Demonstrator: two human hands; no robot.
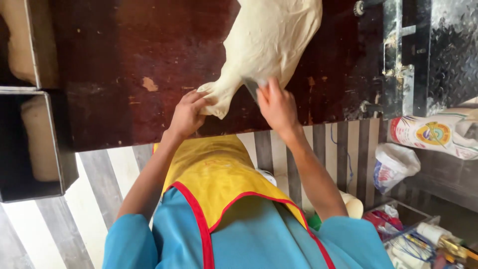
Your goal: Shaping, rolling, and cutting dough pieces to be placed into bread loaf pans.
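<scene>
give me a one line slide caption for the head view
Left hand pulls a tail of dough on a dark wooden table while the right hand presses a scraper blade in.

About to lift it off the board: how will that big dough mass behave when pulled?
The dough looks soft: it stretches into a neck where the left hand pulls. Probably floppy and heavy, likely to sag. The right hand presses a blade against it.

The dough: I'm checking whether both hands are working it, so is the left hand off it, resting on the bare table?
No, the left hand grips the pulled-out end of the dough, while the right hand presses a blade against it.
</scene>
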